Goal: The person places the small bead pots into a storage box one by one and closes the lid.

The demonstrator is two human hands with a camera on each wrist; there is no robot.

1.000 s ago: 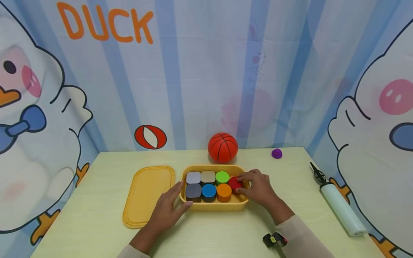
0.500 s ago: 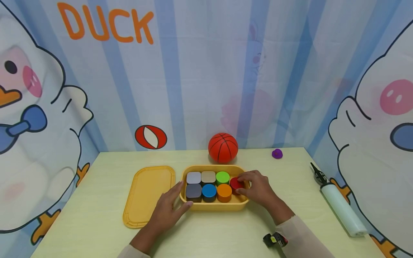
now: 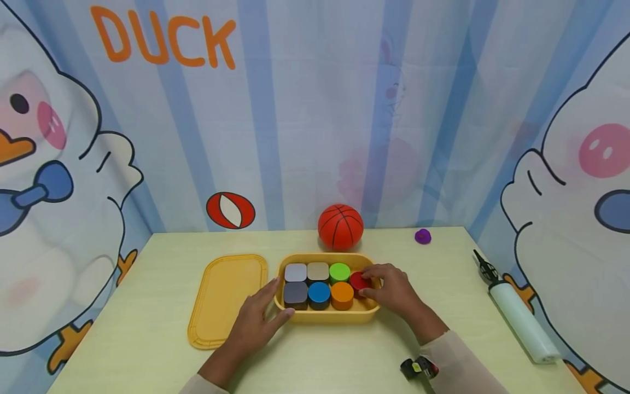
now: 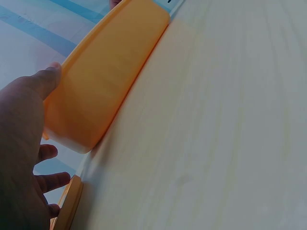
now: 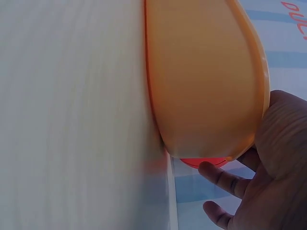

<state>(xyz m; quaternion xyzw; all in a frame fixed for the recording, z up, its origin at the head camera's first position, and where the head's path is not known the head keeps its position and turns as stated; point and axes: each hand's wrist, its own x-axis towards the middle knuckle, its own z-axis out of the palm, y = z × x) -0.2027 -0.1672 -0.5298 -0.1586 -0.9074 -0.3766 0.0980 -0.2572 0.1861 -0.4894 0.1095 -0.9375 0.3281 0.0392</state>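
A yellow box (image 3: 339,316) stands on the table, holding several coloured blocks in two rows. Its back row has a light grey block (image 3: 296,272), a beige block (image 3: 318,270) and a green round block (image 3: 339,272). In front are a dark grey block (image 3: 295,294), a blue round block (image 3: 319,294) and an orange round block (image 3: 342,294). My right hand (image 3: 394,290) pinches a red round block (image 3: 358,281) at the box's right end, between thumb and fingers. With fingers outstretched, my left hand (image 3: 256,317) touches the left end of the box; its thumb meets the rim in the left wrist view.
A yellow lid (image 3: 221,301) lies flat left of the box. Behind the box sits a red basketball (image 3: 340,227). A small purple object (image 3: 423,236) is near the back edge, and a pale green hand pump (image 3: 524,323) lies along the right edge.
The red round block has shifted slightly right, then slightly back left, in my right hand's fingers. My left hand stays at the box's left end.
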